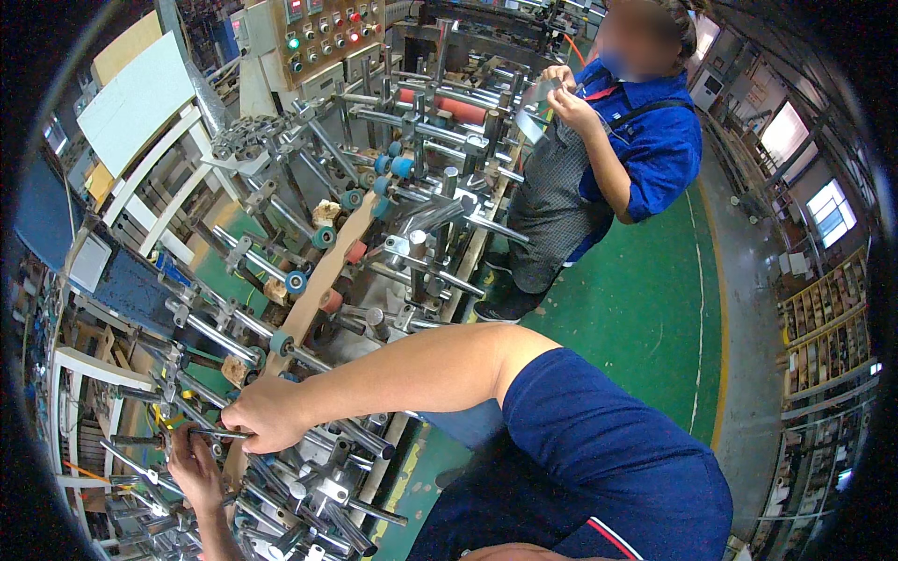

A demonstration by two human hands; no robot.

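My right hand (265, 418) reaches across the machine from the right, its fingers closed round one end of a thin dark metal tool (218, 433). My left hand (195, 475) is just beside it at the lower left. Its fingers are curled up at the tool's other end, by the metal clamps; what lies between them is hard to see. A long brown strip (304, 313) runs between rows of rollers and passes under my right hand. Next to the strip are a teal roller wheel (281, 342) and a chrome rod (222, 338).
Chrome rods and clamps crowd the machine on both sides of the strip. A control panel (323, 37) with lit buttons stands at the back. Across the machine's right side, a co-worker in a blue shirt (659, 140) holds a small flat piece over the green floor (636, 290). Shelving (823, 318) stands far right.
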